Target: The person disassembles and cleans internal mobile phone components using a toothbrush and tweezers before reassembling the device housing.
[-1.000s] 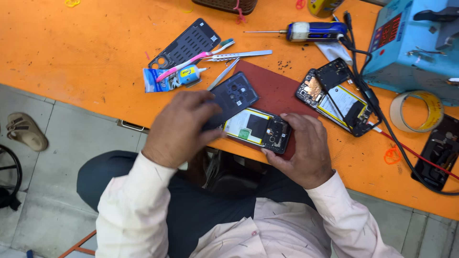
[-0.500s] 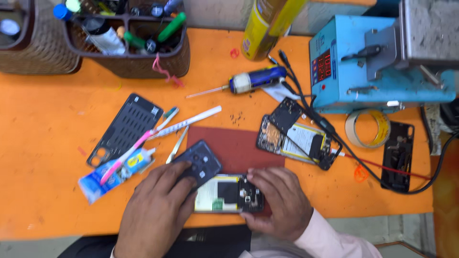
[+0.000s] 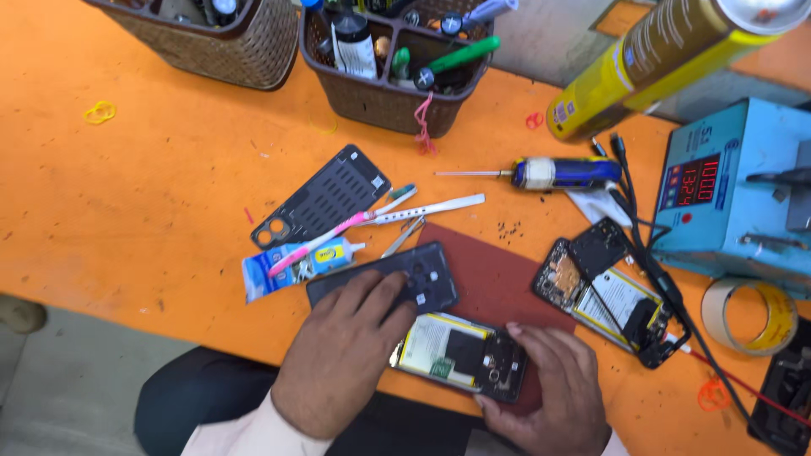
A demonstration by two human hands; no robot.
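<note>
Lying opened phone (image 3: pixel 460 355), battery exposed

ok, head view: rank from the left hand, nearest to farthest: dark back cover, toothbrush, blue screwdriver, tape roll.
Measured from the left hand:
1. Dark back cover: under its fingertips, touching.
2. Toothbrush: just beyond the cover, up the orange table.
3. Blue screwdriver: farther up and to the right, near the cables.
4. Tape roll: far right, below the blue station.
</note>
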